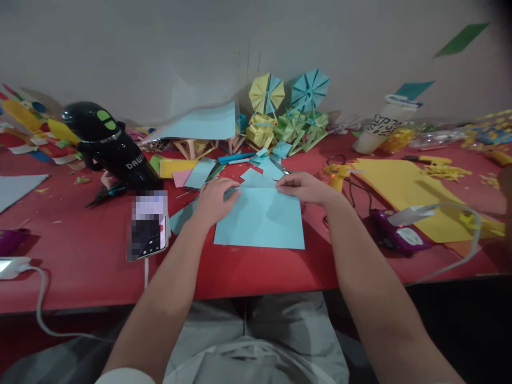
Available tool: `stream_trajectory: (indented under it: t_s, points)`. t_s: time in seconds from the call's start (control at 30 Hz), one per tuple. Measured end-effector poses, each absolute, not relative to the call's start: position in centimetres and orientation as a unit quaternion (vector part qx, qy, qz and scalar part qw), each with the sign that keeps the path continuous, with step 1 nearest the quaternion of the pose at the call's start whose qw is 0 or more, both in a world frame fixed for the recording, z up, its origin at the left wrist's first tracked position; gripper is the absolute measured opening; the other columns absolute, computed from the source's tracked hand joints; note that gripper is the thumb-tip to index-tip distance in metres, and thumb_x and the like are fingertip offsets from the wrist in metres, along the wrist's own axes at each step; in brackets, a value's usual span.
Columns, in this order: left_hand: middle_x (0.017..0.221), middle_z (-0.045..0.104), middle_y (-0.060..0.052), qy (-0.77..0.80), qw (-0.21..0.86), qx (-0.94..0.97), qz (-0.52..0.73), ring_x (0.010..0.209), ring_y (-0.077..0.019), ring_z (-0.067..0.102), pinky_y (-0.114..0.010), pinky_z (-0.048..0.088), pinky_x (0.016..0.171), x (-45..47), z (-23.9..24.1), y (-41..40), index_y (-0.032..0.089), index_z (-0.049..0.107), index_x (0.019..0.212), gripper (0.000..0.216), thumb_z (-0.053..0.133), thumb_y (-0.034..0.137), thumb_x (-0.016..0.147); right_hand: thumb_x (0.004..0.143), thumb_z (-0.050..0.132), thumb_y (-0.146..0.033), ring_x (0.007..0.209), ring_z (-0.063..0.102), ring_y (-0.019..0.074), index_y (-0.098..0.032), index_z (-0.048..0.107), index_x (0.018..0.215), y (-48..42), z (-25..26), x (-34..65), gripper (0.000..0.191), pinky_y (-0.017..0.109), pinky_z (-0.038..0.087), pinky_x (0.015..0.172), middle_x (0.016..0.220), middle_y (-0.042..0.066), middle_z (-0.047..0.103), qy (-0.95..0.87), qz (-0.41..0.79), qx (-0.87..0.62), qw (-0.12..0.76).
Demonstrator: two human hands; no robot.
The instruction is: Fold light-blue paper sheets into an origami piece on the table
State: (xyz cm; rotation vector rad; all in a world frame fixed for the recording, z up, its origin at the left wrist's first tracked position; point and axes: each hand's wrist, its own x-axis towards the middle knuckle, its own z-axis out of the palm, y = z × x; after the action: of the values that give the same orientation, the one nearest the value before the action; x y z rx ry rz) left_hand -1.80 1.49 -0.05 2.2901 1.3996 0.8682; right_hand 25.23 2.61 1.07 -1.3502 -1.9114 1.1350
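From the head view, we look down on a red table (pixel 264 272) against a grey wall (pixel 192 48), where a green paper piece (pixel 462 40) shows at the upper right. Along the back of the table we see folded paper flowers (pixel 310 90) in yellow, blue and green. Yellow sheets (pixel 400 194) lie to the right, near a purple gadget (pixel 406 234) with a white plug at its side. A phone (pixel 148 229) sits to the left, its picture partly blurred.

For containers, we have a black bottle (pixel 116 146) behind the phone and a white cup (pixel 380 125) with dark lettering at the back right; we cannot tell what either holds.

The blue sheet (pixel 262 221) lies flat before us, near the table's front edge. Our left hand (pixel 216 200) rests at its far left corner, fingers loosely bent, thumb spread away from them, with no firm grip showing. Our right hand (pixel 302 186) pinches the far edge near the right corner, thumb and fingertips together. Both forearms reach inward from the sides.
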Motion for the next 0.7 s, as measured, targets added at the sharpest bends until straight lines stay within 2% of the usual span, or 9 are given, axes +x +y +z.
stream_trajectory:
  t_s: [0.13,0.3,0.57,0.7]
  points:
    - [0.112,0.072,-0.006,0.509,0.129,0.815,0.246,0.109,-0.0280,0.062,-0.047,0.039,0.099,-1.1,-0.4,1.6,0.023,0.068,0.104,0.024,0.050,0.032,0.091,0.071,0.066,-0.049,0.064,0.048,0.0127,-0.018,0.068,0.079,2.7,0.8,25.2,0.032,0.027,0.037,0.062,0.069,0.001,0.060,-0.717,0.404,-0.501,0.269]
    - [0.087,0.075,-0.004,0.520,0.136,0.803,0.257,0.082,-0.0230,0.066,-0.035,0.045,0.077,-1.3,-0.4,2.1,0.024,0.070,0.083,0.019,0.052,0.026,0.088,0.073,0.065,-0.048,0.061,0.047,0.0120,-0.018,0.067,0.076,2.8,0.6,25.2,0.031,0.027,0.036,0.060,0.066,0.000,0.060,-0.727,0.379,-0.506,0.267]
    - [0.087,0.075,-0.004,0.541,0.133,0.783,0.277,0.082,-0.0247,0.066,-0.035,0.044,0.075,-1.9,-0.2,2.3,0.026,0.073,0.081,0.018,0.056,0.022,0.084,0.073,0.064,-0.036,0.067,0.057,0.0167,-0.019,0.069,0.073,3.1,0.6,26.7,0.018,0.031,0.044,0.067,0.072,0.004,0.068,-0.733,0.314,-0.545,0.260]
    - [0.086,0.074,-0.006,0.561,0.121,0.768,0.285,0.081,-0.0253,0.065,-0.035,0.044,0.073,-2.3,-0.1,2.4,0.025,0.073,0.080,0.017,0.056,0.022,0.083,0.076,0.062,-0.031,0.068,0.059,0.0184,-0.018,0.070,0.074,3.4,0.3,27.8,0.016,0.033,0.045,0.068,0.071,0.005,0.068,-0.720,0.229,-0.593,0.279]
